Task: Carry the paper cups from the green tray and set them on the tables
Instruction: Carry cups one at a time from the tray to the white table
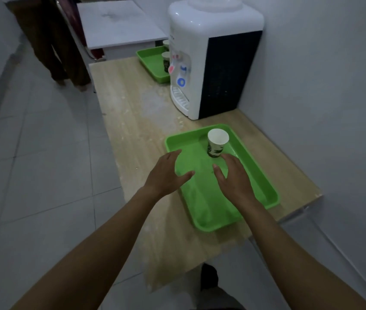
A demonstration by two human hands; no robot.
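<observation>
Left hand (168, 173) and right hand (233, 179) hover open and empty over the green tray (204, 209).
The paper cup (217, 142) stands upright in its far corner, just past the right fingertips, water dispenser (200, 52) behind.

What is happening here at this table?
A person reaches over the near tray, with no grip on anything. The left hand, open, is above the tray's left edge; the right hand, also open, is close to the one cup standing upright at its far end. A second tray with cups lies beyond the dispenser.
</observation>
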